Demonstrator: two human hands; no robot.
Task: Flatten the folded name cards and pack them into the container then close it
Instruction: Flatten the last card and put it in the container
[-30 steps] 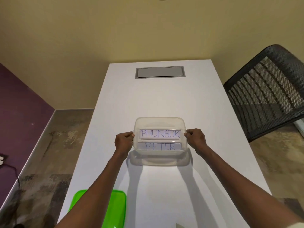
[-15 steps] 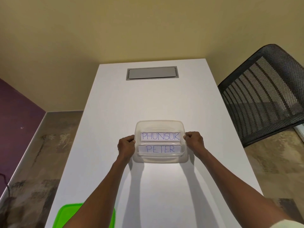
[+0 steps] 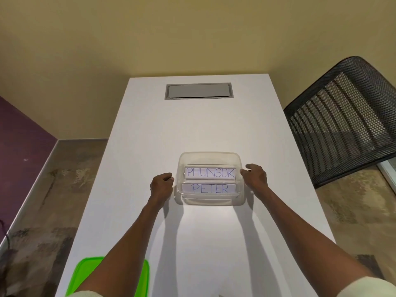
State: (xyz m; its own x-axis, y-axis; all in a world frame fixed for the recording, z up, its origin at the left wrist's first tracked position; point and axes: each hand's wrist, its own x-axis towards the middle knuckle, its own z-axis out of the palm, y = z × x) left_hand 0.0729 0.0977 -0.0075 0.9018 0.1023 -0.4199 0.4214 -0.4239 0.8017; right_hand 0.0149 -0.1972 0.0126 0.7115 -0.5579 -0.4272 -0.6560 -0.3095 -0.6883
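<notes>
A clear plastic container [image 3: 211, 201] rests on the white table [image 3: 192, 129], without a lid. Inside it, a white name card reading PHUNSUK [image 3: 211, 173] stands behind one reading PETER [image 3: 210, 188], both facing me. My left hand [image 3: 161, 185] is at the container's left rim with its fingers curled. My right hand [image 3: 256, 176] is at the right rim, fingertips on the corner and thumb raised a little. A bright green lid [image 3: 85, 273] lies at the near left table edge, partly under my left forearm.
A grey cable hatch [image 3: 198, 91] is set into the far end of the table. A black mesh chair [image 3: 342, 125] stands close to the right edge. Floor drops away on both sides of the narrow table.
The container was held just above the table a second ago and now sits on it. My hands stay at its sides, and the right thumb has lifted.
</notes>
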